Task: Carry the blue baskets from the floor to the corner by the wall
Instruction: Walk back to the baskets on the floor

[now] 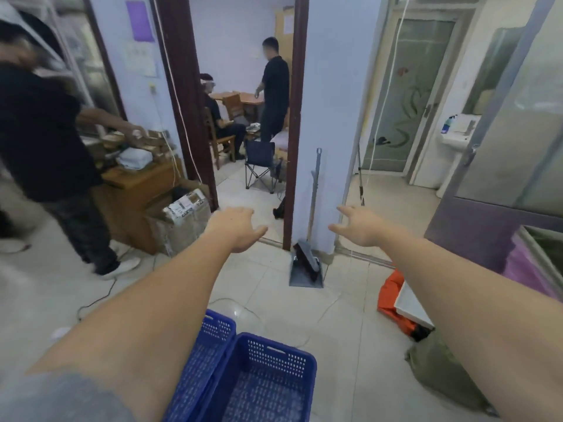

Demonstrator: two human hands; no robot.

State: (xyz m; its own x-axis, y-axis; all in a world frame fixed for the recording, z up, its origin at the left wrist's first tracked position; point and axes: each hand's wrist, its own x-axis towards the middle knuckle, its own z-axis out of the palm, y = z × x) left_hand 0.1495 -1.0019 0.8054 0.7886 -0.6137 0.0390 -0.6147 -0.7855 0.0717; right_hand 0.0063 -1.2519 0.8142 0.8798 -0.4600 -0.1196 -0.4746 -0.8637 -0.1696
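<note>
Your fingers [246, 212] are spread and loose on both sides, nothing in them. Left hand [236, 228] is palm-down w/ thumb pointing in; right hand [361, 228] mirrors it, thumb in, fingers fanned fwd. Both arms are stretched straight out in front, roughly parallel, hands up in the air and well apart from the load.

The blue baskets [259, 370] are on the floor [344, 339] right below you, between your forearms at the bottom of the view. There are 2, side by side and touching along their long sides; the near one [262, 388] looks empty, the left one [210, 345] is half hidden by your left forearm, so can't tell its contents.

Handling, my read: perforated moulded plastic, stiff, light when empty, not fragile. Walls will flex a bit if squeezed mid-span. There's a slot handle [275, 348] cut in the far short wall of the near basket; prob. a matching one on the near end, out of view. Grab by the end slots or under the rolled rim, not the mesh wall. They look nestable, so you might stack and take both in one go.

Watch the thin cable [316, 318] trailing on the tiles by the baskets, and the dustpan [306, 271] ahead by the wall.
</note>
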